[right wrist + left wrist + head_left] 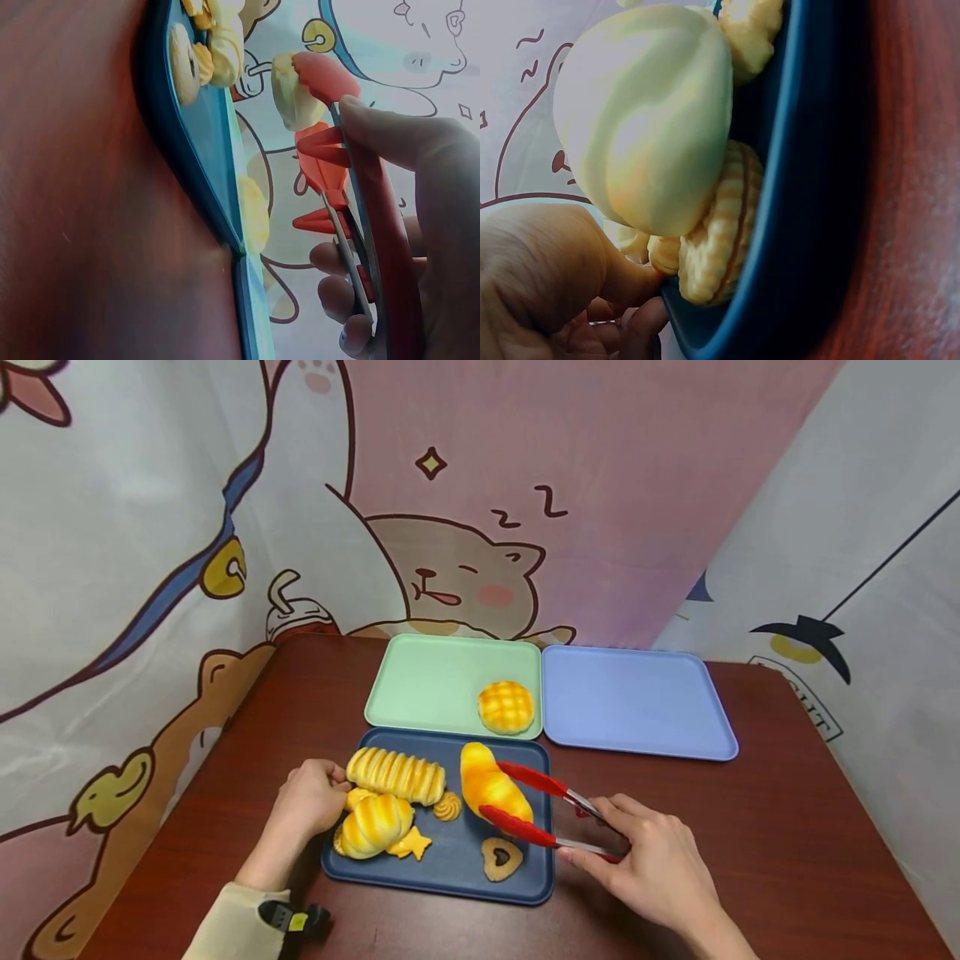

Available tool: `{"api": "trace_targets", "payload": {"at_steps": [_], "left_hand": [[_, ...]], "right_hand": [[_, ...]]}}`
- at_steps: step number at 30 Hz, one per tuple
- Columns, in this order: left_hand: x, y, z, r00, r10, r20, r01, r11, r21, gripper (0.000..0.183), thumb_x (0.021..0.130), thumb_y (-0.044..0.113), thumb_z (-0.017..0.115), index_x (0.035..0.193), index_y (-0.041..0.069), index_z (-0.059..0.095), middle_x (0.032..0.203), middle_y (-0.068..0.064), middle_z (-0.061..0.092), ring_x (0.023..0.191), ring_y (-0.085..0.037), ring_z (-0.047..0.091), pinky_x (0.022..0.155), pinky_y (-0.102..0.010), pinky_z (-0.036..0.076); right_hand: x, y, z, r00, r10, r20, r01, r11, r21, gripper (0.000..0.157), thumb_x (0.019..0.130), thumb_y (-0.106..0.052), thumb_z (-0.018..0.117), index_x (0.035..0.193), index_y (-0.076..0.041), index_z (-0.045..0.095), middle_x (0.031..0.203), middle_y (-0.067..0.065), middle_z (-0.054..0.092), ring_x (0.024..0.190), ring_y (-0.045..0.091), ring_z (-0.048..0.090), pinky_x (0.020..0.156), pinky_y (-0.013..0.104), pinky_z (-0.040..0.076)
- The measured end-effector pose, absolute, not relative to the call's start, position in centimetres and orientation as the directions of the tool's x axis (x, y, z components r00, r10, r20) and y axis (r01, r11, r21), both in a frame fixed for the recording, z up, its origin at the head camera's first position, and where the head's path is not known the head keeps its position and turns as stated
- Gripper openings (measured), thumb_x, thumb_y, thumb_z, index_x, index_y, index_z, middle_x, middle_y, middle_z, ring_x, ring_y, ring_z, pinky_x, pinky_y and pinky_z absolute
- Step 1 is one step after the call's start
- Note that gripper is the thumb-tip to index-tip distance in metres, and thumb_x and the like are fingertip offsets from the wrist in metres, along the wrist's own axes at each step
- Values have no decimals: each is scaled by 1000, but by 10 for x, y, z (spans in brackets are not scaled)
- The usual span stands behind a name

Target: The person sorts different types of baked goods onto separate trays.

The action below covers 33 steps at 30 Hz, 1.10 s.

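Observation:
My right hand [656, 856] grips red-tipped metal tongs [536, 833]. Between the tong heads is a curved, glossy yellow toy bread roll [487, 785], raised over the right part of the dark blue tray [450, 893]; the right wrist view shows the roll [294, 94] up off the tray. At the tray's left rim my left hand [307, 797] pinches the edge between thumb and curled fingers. Beside that hand lie a long ridged bread [397, 775], a twisted roll [375, 827] and, in the left wrist view, a sandwich cookie [724, 232].
Also on the dark tray are a swirl cookie [447, 807], a star cookie [411, 843] and a heart cookie [502, 859]. Behind it, a green tray [427, 685] carries a round checkered bun [506, 707]. A blue-violet tray [637, 702] adjoins on the right. Printed cloth [622, 527] hangs around the table.

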<state>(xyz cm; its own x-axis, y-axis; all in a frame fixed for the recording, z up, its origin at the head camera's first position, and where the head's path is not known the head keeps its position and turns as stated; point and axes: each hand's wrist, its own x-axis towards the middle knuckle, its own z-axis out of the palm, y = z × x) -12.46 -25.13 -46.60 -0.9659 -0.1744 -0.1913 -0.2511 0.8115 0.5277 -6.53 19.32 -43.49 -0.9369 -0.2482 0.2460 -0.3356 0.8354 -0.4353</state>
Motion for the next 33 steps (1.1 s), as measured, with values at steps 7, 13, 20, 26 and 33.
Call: {"api": "trace_targets", "payload": {"at_steps": [7, 13, 20, 26, 33], "left_hand": [[-124, -252, -466, -964, -172, -201, -255, 806, 534, 10, 93, 13, 73, 95, 3, 73, 82, -7, 65, 76, -29, 59, 69, -46, 50], [-124, -253, -467, -965, -176, -195, -256, 805, 535, 10, 92, 13, 73, 95, 4, 74, 83, -7, 66, 77, -30, 60, 70, -47, 51], [-125, -252, -468, -964, -178, -196, -257, 801, 541, 10, 93, 12, 72, 95, 3, 73, 82, -8, 64, 75, -29, 59, 68, -45, 49], [-125, -251, -467, -962, -187, -197, -266, 801, 536, 10, 93, 12, 72, 95, 3, 73, 82, -7, 64, 76, -30, 59, 67, -45, 49], [-125, -251, -468, -960, -193, -204, -274, 795, 541, 10, 93, 11, 72, 96, 2, 73, 82, -8, 64, 75, -29, 59, 66, -44, 49]], "right_hand": [[-85, 203, -431, -909, -288, 302, -397, 821, -410, 65, 78, -73, 81, 116, -20, 81, 94, -12, 68, 61, 3, 52, 53, 26, 45], [-108, 211, -419, -873, -339, 351, -457, 820, -344, 68, 78, -72, 82, 121, -19, 80, 98, -10, 70, 62, 4, 54, 53, 28, 46], [-130, 217, -410, -820, -397, 412, -528, 803, -277, 64, 78, -64, 86, 121, -16, 80, 102, -7, 73, 66, 11, 61, 55, 31, 48], [-151, 218, -406, -817, -419, 397, -541, 796, -273, 64, 78, -61, 87, 121, -13, 79, 102, -4, 72, 67, 11, 59, 54, 29, 46], [-177, 220, -408, -825, -425, 374, -536, 797, -277, 67, 80, -58, 87, 124, -8, 78, 104, 3, 74, 69, 14, 60, 55, 32, 47]]}}
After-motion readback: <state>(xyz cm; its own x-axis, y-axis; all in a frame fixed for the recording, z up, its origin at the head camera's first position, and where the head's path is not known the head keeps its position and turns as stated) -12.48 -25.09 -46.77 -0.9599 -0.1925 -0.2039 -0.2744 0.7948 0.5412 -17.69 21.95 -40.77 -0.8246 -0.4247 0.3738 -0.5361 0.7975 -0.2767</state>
